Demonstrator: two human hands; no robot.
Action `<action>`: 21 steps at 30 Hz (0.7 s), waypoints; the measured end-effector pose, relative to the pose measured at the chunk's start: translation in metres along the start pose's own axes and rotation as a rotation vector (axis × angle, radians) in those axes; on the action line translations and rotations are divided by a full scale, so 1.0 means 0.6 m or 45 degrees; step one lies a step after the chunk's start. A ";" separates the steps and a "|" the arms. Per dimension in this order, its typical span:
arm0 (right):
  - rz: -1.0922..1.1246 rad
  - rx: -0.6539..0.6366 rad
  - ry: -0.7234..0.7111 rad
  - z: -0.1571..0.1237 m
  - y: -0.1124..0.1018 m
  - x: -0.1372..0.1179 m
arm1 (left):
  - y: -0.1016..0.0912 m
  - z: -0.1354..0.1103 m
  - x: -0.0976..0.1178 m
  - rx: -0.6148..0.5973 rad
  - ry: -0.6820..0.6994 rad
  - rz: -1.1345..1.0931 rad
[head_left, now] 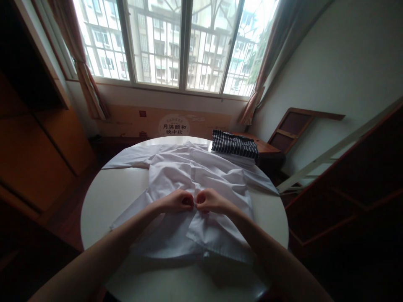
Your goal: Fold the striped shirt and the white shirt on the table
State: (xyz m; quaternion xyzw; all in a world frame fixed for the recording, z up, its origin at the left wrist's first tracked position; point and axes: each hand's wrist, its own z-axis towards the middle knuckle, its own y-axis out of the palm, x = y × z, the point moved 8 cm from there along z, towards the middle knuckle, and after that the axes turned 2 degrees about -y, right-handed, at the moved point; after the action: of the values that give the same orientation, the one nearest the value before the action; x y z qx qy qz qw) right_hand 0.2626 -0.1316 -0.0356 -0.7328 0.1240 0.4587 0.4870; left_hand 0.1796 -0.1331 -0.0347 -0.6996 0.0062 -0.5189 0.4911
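A white shirt (170, 174) lies spread on the round white table (103, 205), its collar end toward the window and its hem toward me. One sleeve reaches out to the left and the other to the right edge. At the front placket, my left hand (178, 200) and my right hand (210, 200) meet, fingers pinched on the two front edges of the shirt. Any button between the fingertips is too small to make out. Below my hands the two front panels lie apart, the right one with its corner turned over the left.
A folded black-and-white striped garment (234, 144) rests on folded white cloth (234, 159) at the table's far right. Behind stand a wooden desk (267, 144) and a barred window (157, 46) with curtains. Wooden cabinets (37, 151) flank the left side.
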 end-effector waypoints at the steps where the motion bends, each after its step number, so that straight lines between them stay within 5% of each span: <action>1: 0.003 0.005 -0.002 0.000 0.000 0.000 | 0.000 0.000 0.000 -0.007 0.009 -0.007; 21: 0.214 -0.130 0.027 0.005 0.009 0.000 | -0.004 -0.002 -0.001 0.046 -0.036 0.038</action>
State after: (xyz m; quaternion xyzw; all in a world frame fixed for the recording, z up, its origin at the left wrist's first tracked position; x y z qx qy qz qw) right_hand 0.2574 -0.1319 -0.0393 -0.7485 0.1664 0.4960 0.4075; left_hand 0.1771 -0.1326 -0.0332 -0.6977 0.0002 -0.5015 0.5116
